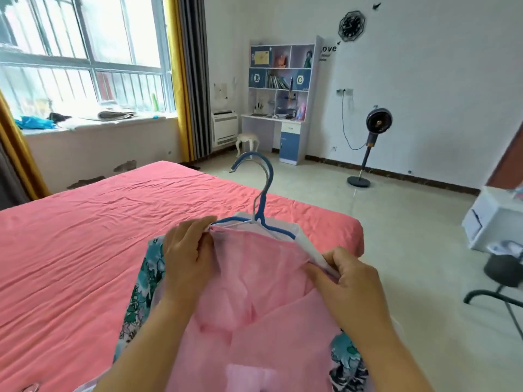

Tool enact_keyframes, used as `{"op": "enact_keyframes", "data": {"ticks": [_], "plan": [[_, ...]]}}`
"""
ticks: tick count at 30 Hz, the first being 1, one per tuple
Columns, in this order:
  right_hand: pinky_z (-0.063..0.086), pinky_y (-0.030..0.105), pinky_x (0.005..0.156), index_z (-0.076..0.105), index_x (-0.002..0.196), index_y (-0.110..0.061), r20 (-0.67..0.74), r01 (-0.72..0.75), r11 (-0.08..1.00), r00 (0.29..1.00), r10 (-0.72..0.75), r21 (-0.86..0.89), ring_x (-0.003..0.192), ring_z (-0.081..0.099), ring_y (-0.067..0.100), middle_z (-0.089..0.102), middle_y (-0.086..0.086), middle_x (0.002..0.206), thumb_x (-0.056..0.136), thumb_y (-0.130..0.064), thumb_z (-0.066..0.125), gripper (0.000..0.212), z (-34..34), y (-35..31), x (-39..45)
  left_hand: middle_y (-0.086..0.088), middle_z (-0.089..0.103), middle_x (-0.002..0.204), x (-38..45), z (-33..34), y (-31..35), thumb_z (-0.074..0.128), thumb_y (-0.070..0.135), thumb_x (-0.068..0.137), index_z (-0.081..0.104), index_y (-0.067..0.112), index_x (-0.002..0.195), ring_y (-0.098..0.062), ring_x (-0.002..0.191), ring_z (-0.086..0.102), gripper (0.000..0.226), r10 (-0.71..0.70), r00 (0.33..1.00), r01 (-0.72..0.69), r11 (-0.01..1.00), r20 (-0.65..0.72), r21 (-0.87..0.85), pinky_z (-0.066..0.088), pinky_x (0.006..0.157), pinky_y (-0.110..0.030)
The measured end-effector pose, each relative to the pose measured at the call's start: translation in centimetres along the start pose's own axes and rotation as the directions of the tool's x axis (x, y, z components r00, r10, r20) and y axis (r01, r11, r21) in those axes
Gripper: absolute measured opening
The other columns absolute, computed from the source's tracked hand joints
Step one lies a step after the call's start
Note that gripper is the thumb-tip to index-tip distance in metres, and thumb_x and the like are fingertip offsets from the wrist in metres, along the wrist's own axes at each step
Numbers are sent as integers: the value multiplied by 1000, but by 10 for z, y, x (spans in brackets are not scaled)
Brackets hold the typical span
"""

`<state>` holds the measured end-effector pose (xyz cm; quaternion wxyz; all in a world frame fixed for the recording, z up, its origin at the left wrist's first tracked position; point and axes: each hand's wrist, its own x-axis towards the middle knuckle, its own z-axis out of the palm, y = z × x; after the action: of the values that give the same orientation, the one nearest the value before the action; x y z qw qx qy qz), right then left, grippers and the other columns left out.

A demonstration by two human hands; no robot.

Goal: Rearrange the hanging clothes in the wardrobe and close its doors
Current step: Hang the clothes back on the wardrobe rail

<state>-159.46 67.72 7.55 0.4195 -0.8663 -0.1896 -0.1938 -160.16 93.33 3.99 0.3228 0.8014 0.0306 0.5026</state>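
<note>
While draped between both hands, pink garment on blue hanger, each grip pinching its shoulder

Garment on hanger lies on bed; desk behind.

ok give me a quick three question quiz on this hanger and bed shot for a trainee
1. True or false: the blue hanger hangs on a wardrobe rail.
2. Which garment do both hands grip? A) the pink garment B) a black coat C) a yellow towel
3. Fill in: the left hand and right hand work above the ____ bed.

Key:
1. False; it is held over the bed, and no wardrobe is in view.
2. A
3. Pink (coral) sheeted.
</note>
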Motion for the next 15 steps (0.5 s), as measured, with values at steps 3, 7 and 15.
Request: {"op": "enact_keyframes", "data": {"ticks": [3, 7, 15], "plan": [[43, 36, 56, 55, 66, -19, -83, -58, 998, 995, 60, 29, 55, 47, 13, 52, -9, 54, 75, -38, 73, 29, -30, -28, -54, -7, 67, 98, -16, -20, 33, 44, 18, 84, 68, 9, 103, -31, 90, 58, 33, 58, 998, -57, 997, 24, -45, 46, 81, -54], [50, 39, 62, 62, 76, -21, -175, -118, 993, 978, 116, 4, 65, 58, 19, 64, -8, 67, 76, -39, 73, 21, -65, -52, -112, -8, 66, 101, -35, -44, 69, 43, 20, 85, 67, 12, 106, -31, 92, 58, 33, 129, 986, -120, 989, 101, -90, 46, 83, -53], [51, 37, 65, 50, 69, -33, -306, -245, 963, 930, 201, -110, 65, 58, 15, 59, -12, 62, 81, -41, 68, 23, -126, -109, -197, -3, 65, 104, -55, -70, 139, 41, 28, 85, 65, 19, 111, -28, 95, 59, 37, 224, 933, -137, 944, 283, -299, 47, 84, -49]]}}
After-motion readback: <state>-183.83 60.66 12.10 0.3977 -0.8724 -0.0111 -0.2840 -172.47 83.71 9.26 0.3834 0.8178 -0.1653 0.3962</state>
